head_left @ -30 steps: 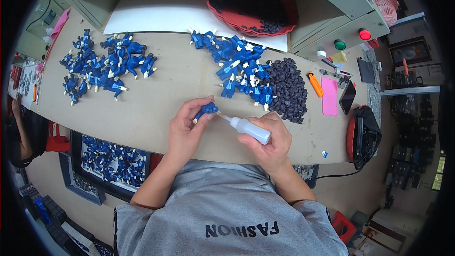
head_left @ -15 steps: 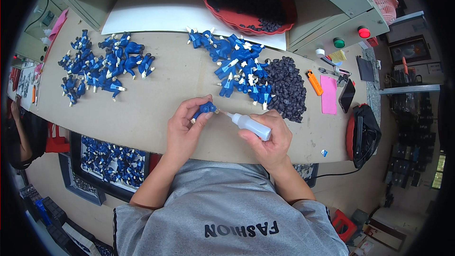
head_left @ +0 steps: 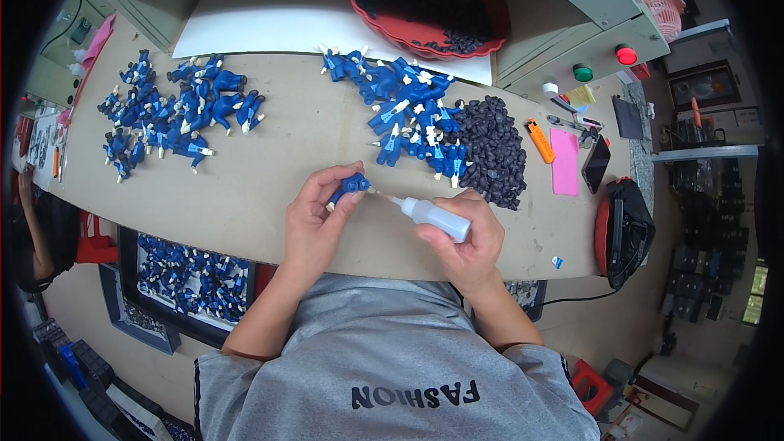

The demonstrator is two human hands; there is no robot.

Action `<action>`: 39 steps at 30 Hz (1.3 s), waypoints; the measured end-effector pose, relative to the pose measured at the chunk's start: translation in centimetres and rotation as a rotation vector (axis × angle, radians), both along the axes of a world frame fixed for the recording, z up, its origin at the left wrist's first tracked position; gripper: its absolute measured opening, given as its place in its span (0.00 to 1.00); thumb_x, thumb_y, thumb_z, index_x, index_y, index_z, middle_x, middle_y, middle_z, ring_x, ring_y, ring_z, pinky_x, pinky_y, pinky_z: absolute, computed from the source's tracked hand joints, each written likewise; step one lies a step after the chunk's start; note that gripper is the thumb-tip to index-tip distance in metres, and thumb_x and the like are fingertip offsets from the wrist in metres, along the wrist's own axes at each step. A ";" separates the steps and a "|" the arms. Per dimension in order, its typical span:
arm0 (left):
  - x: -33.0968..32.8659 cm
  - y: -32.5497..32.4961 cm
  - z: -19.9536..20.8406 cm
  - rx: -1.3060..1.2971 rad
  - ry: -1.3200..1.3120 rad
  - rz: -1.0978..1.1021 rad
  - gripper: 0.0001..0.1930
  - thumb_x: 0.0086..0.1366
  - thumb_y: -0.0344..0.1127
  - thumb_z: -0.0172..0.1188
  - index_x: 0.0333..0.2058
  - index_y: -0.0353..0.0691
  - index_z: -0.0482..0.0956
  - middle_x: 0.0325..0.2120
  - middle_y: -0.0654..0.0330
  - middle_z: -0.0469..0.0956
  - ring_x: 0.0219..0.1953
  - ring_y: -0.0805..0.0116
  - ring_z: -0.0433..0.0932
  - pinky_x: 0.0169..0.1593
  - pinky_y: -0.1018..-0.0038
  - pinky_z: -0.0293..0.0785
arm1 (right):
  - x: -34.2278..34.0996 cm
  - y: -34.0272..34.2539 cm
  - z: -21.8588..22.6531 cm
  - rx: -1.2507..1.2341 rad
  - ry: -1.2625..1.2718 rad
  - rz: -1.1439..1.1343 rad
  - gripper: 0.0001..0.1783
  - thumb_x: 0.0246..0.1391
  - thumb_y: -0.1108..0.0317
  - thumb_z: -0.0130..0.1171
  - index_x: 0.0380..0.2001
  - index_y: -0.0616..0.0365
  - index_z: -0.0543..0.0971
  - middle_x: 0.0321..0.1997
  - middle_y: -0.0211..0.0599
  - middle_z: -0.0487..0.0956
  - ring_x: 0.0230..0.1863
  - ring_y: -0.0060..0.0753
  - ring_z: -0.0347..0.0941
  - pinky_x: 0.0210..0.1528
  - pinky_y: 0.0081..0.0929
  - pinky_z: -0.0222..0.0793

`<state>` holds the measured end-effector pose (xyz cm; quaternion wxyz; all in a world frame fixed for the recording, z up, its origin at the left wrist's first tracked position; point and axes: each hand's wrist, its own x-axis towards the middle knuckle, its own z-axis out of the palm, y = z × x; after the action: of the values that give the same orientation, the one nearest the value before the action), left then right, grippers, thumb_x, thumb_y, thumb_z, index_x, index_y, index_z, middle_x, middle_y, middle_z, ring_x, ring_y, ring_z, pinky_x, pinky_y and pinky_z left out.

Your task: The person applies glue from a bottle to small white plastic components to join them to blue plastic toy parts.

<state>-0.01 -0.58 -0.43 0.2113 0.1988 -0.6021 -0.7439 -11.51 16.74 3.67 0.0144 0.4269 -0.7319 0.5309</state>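
Observation:
Pinched between the fingers and thumb of my left hand (head_left: 314, 216) is a small blue toy figure (head_left: 354, 183) with cream-coloured ends, partly hidden by the fingers. My right hand (head_left: 475, 249) is wrapped round a whitish squeeze bottle (head_left: 438, 219), tilted with its thin nozzle toward the figure. The nozzle tip is at or very near the figure's right side; whether they touch I cannot tell. Beyond my hands lies a heap of blue figures (head_left: 408, 91), and beside it a pile of small dark pieces (head_left: 494, 151). Another group of blue figures (head_left: 192, 110) with dark parts lies farther left.
A red scalloped bowl (head_left: 359, 2) of dark pieces stands at the back. Right of the pile lie an orange cutter (head_left: 540, 142), a pink sheet (head_left: 564, 162), a phone (head_left: 597, 165) and a black-red pouch (head_left: 625, 233). Below the table's left edge sits a tray (head_left: 131, 278) of figures.
The squeeze bottle has shifted very slightly to the right. Both hands keep the same hold, and the figure stays in nearly the same place.

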 end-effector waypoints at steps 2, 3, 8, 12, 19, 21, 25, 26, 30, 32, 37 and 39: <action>0.0 0.0 -0.3 0.011 0.009 -0.001 0.15 0.67 0.20 0.55 0.52 0.32 0.69 0.54 0.48 0.75 0.55 0.65 0.76 0.58 0.74 0.72 | -0.5 1.1 -0.6 -0.014 -0.059 -0.026 0.21 0.43 0.67 0.77 0.38 0.61 0.77 0.32 0.37 0.80 0.30 0.29 0.75 0.33 0.24 0.71; -0.1 0.0 -0.4 0.018 0.014 0.004 0.15 0.67 0.21 0.55 0.52 0.32 0.69 0.53 0.48 0.76 0.53 0.65 0.77 0.56 0.74 0.75 | -0.9 1.8 -1.1 -0.098 -0.265 -0.070 0.19 0.47 0.70 0.73 0.39 0.61 0.76 0.35 0.36 0.80 0.32 0.25 0.75 0.36 0.23 0.71; 0.1 1.3 0.8 0.154 -0.001 -0.067 0.15 0.68 0.26 0.56 0.53 0.31 0.70 0.48 0.46 0.78 0.42 0.70 0.79 0.45 0.72 0.81 | -3.8 6.2 -0.6 -0.176 -0.588 -0.242 0.15 0.54 0.79 0.63 0.42 0.60 0.69 0.40 0.36 0.79 0.38 0.20 0.75 0.43 0.19 0.72; -0.4 2.3 0.7 0.138 -0.018 -0.118 0.16 0.68 0.26 0.56 0.53 0.31 0.70 0.48 0.48 0.78 0.40 0.70 0.80 0.45 0.73 0.80 | -5.0 9.0 -0.8 -0.100 -0.620 -0.377 0.17 0.55 0.79 0.63 0.42 0.58 0.67 0.39 0.36 0.78 0.37 0.21 0.75 0.42 0.21 0.74; -0.4 2.3 0.5 0.101 -0.050 -0.131 0.16 0.68 0.26 0.56 0.53 0.32 0.70 0.48 0.50 0.79 0.38 0.71 0.80 0.44 0.75 0.79 | -4.7 7.8 -1.1 0.486 0.000 -0.340 0.10 0.48 0.75 0.66 0.37 0.57 0.81 0.37 0.38 0.77 0.37 0.41 0.77 0.40 0.33 0.73; -0.4 2.1 0.4 0.101 -0.049 -0.127 0.16 0.68 0.26 0.57 0.53 0.32 0.70 0.48 0.50 0.79 0.38 0.71 0.80 0.44 0.75 0.79 | -5.0 7.4 -1.1 0.542 0.012 -0.276 0.12 0.47 0.75 0.66 0.38 0.56 0.81 0.37 0.39 0.77 0.37 0.43 0.77 0.41 0.34 0.74; -0.2 1.9 0.6 0.107 -0.046 -0.135 0.16 0.68 0.25 0.57 0.53 0.31 0.70 0.48 0.50 0.78 0.42 0.70 0.79 0.45 0.74 0.80 | -5.7 7.3 -0.9 0.585 0.149 -0.230 0.13 0.47 0.74 0.66 0.39 0.57 0.81 0.37 0.39 0.77 0.37 0.44 0.77 0.40 0.35 0.74; -0.3 2.0 0.6 0.106 -0.050 -0.122 0.16 0.68 0.25 0.57 0.53 0.31 0.70 0.48 0.50 0.78 0.42 0.70 0.79 0.45 0.74 0.80 | -5.8 7.1 -1.0 0.576 0.184 -0.218 0.13 0.48 0.73 0.66 0.39 0.57 0.81 0.36 0.39 0.78 0.36 0.43 0.77 0.40 0.34 0.74; -0.5 2.2 0.3 0.089 -0.023 -0.140 0.16 0.67 0.21 0.56 0.53 0.31 0.70 0.51 0.48 0.76 0.50 0.67 0.77 0.53 0.72 0.76 | -3.0 5.7 -1.4 0.369 -0.234 -0.304 0.10 0.52 0.71 0.67 0.38 0.58 0.81 0.33 0.35 0.80 0.33 0.32 0.78 0.38 0.28 0.73; -0.3 2.3 0.0 0.025 -0.015 -0.167 0.16 0.66 0.19 0.55 0.53 0.30 0.69 0.53 0.47 0.75 0.53 0.65 0.76 0.56 0.71 0.74 | -1.2 4.3 -0.6 0.170 -0.814 -0.181 0.08 0.55 0.69 0.67 0.37 0.59 0.80 0.31 0.31 0.80 0.32 0.21 0.76 0.37 0.21 0.71; -0.1 2.7 -0.2 -0.026 -0.011 -0.134 0.16 0.66 0.17 0.54 0.51 0.30 0.68 0.55 0.45 0.73 0.57 0.62 0.74 0.61 0.69 0.70 | 1.9 1.2 -0.5 0.018 -1.188 0.037 0.08 0.58 0.71 0.63 0.38 0.61 0.77 0.33 0.33 0.79 0.33 0.19 0.74 0.38 0.19 0.71; 0.0 2.8 -0.2 -0.032 -0.006 -0.129 0.15 0.66 0.17 0.54 0.51 0.30 0.68 0.56 0.45 0.73 0.58 0.61 0.73 0.61 0.69 0.70 | 2.2 0.3 -0.6 -0.061 -1.290 0.107 0.08 0.59 0.72 0.62 0.38 0.61 0.74 0.35 0.36 0.80 0.34 0.20 0.73 0.39 0.19 0.71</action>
<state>-0.04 2.26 -0.61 0.1640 0.1584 -0.6261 -0.7456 -9.29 17.07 3.06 -0.4425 0.0577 -0.5558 0.7014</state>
